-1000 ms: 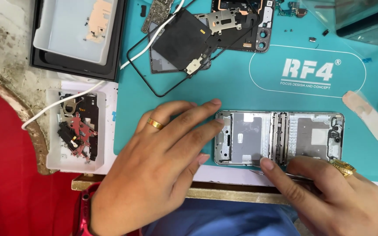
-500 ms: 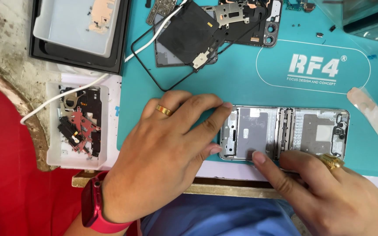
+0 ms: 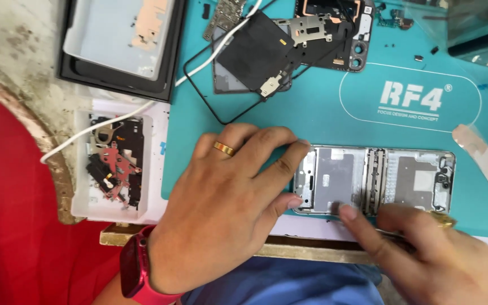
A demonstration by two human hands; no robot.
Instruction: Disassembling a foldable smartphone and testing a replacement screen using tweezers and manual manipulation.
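A white plastic tray [image 3: 86, 212] sits at the left edge of the bench, just beside the blue-green rubber mat [image 3: 323, 113]. In it lie small black and pinkish-red metal bits [image 3: 115, 175], all thin and flat with bent shapes. Above it is a black tray [image 3: 168, 85], and a pale grey phone back cover [image 3: 117, 31] with an orange patch lies inside it. A white cable [image 3: 114, 121] runs over the white tray and up across the mat.

The opened phone frame [image 3: 375, 179] lies flat on the mat near the front edge of the bench. It is shiny silver metal, long and boxy, with a ribbed hinge strip down its middle and flat grey plates on each side.

The left hand [image 3: 227, 197] lies flat on the mat, fingers spread a little. Its fingertips press the left end of the frame and hold it down. It has a gold ring on one finger, and a pinkish-red watch band [image 3: 136, 268] goes round the wrist.

The right hand [image 3: 425, 254] is blurry. One finger touches the lower edge of the frame. I cannot tell if it grips anything.

At the top of the mat lie a black square sheet [image 3: 255, 53] and a dark phone part with round camera holes [image 3: 340, 31]. A clear strip of tape [image 3: 478, 155] lies at the right.
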